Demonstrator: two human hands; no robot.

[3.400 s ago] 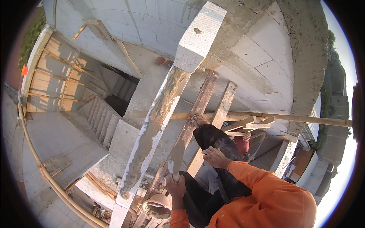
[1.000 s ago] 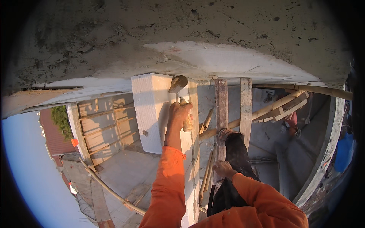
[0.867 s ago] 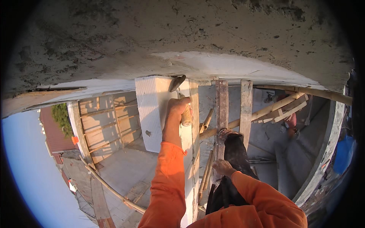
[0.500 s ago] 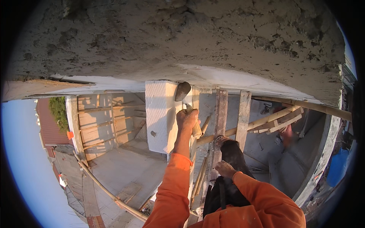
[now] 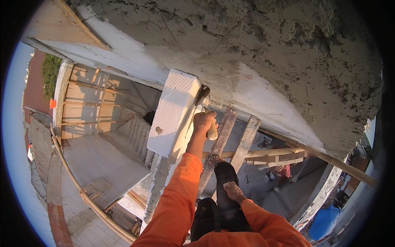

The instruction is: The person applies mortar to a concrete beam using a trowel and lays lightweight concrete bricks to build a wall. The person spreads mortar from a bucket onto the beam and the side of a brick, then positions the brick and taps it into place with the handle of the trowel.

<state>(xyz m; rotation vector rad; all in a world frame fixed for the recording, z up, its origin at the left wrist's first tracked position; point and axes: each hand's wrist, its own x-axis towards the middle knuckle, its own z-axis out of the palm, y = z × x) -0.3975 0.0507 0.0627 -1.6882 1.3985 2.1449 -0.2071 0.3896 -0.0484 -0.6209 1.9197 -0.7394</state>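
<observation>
My left hand (image 5: 203,122) is closed round the pale wooden handle of a small trowel (image 5: 202,96). Its dark blade reaches up against the side of a white block (image 5: 175,108) with a finely ridged face, near where that block meets the wall. Above spreads a wall surface (image 5: 255,45) of rough grey mortar, with a smoother whitish band along its lower part. My right hand (image 5: 234,192) hangs over my dark trouser leg, its fingers curled in; the palm is hidden, so I cannot tell whether it holds anything.
My foot stands on one of two wooden planks (image 5: 245,140) laid across a drop. Bamboo poles (image 5: 337,164) run at the right, and another curved pole (image 5: 82,193) at the left. A person in red (image 5: 283,171) is far below. A blue sheet (image 5: 324,222) lies at lower right.
The whole view has tilted, so the wall now slopes down to the right. My left hand keeps hold of the trowel, its blade still beside the white block. My right hand remains curled over my leg.
</observation>
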